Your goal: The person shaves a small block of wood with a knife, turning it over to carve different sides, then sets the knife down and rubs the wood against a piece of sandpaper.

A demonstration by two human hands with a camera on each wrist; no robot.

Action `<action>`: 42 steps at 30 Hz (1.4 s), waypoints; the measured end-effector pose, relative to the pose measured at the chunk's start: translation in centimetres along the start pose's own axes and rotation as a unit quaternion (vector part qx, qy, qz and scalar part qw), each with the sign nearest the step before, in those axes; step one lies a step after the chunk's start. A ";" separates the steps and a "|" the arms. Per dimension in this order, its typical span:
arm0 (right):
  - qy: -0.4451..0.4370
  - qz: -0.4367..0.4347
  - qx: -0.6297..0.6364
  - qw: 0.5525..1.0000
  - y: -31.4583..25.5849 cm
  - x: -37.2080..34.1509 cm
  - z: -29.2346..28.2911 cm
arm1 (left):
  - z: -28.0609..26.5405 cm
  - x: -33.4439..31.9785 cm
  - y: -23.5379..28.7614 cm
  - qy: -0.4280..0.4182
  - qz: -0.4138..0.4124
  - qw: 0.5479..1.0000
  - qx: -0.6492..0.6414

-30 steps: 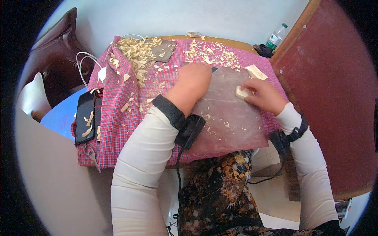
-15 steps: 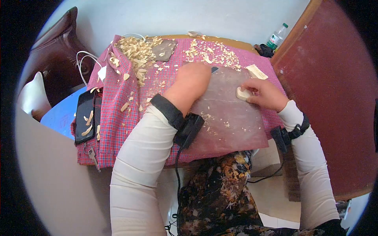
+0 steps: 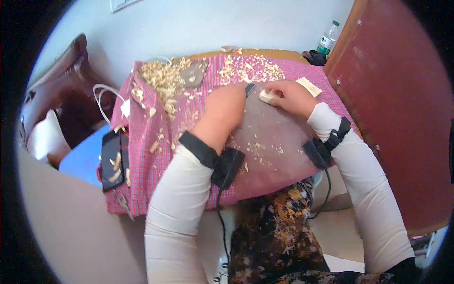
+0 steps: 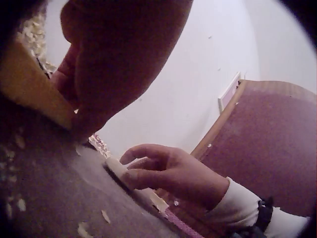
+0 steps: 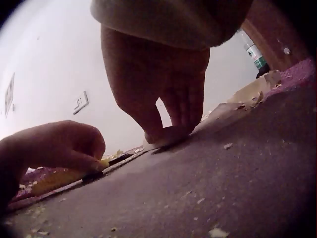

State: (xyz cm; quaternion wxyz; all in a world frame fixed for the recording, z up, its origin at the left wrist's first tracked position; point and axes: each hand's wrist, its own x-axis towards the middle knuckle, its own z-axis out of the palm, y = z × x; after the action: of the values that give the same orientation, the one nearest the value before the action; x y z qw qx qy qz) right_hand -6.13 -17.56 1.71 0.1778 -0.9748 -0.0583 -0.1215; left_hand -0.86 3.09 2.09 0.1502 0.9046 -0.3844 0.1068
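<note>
My left hand (image 3: pixel 224 109) grips a knife with a yellow handle (image 5: pixel 59 181), low over the dark board (image 3: pixel 274 142). Its dark blade (image 3: pixel 249 89) sticks out past the fingers toward the right hand. Between thumb and fingers, my right hand (image 3: pixel 295 98) pinches a small pale wood block (image 3: pixel 268 97) with rounded edges. The block sits at the board's surface, just right of the blade tip. In the right wrist view, the blade (image 5: pixel 121 158) points at the near end of the block (image 5: pixel 171 136). Palm and fingers hide most of the handle in the head view.
Wood shavings (image 3: pixel 163 78) are heaped at the back left, beside a grey flat piece (image 3: pixel 195 75). More chips (image 3: pixel 250 68) lie behind the board. A pale wood piece (image 3: pixel 309 87) rests at right, a bottle (image 3: pixel 328 39) behind it. A phone (image 3: pixel 112 161) lies at left.
My right hand has carried the wood block left, close to the knife blade. The left hand keeps its grip on the knife, having shifted slightly. The head view has tilted a little.
</note>
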 end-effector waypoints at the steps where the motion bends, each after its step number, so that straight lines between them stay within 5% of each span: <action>1: 0.016 0.001 0.007 1.000 -0.1 0.0 -0.3 | -0.2 0.0 0.1 0.002 0.010 1.000 0.014; 8: -0.016 0.051 0.183 0.982 1.1 0.6 -0.8 | 0.7 0.2 0.2 0.036 -0.022 0.997 0.058; 11: -0.037 0.106 0.320 0.941 2.1 1.9 -0.2 | 0.3 0.2 0.2 0.003 -0.052 0.995 0.088; 15: 0.004 0.023 0.226 0.974 3.7 2.2 0.9 | 0.6 0.3 0.4 0.052 -0.009 0.987 0.155; 19: 0.095 -0.068 0.147 0.982 4.0 1.7 1.7 | 1.4 1.0 1.4 0.094 0.075 0.989 0.087; 26: 0.039 -0.086 0.101 0.990 3.0 0.6 0.8 | 2.9 1.3 1.3 0.081 0.124 0.988 -0.049; 38: -0.003 -0.102 0.092 0.990 3.5 0.5 0.8 | 2.2 1.2 1.7 0.002 0.134 0.989 -0.067; 42: 0.008 -0.101 0.092 0.991 3.5 0.4 1.0 | 2.7 1.4 1.1 0.055 0.112 0.992 -0.033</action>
State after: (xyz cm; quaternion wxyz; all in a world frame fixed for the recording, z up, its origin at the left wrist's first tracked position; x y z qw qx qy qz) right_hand -4.99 -20.38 -0.27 0.2543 -0.9423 -0.1660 -0.1407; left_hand -0.44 0.49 0.25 0.1881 0.8430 -0.4782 0.1594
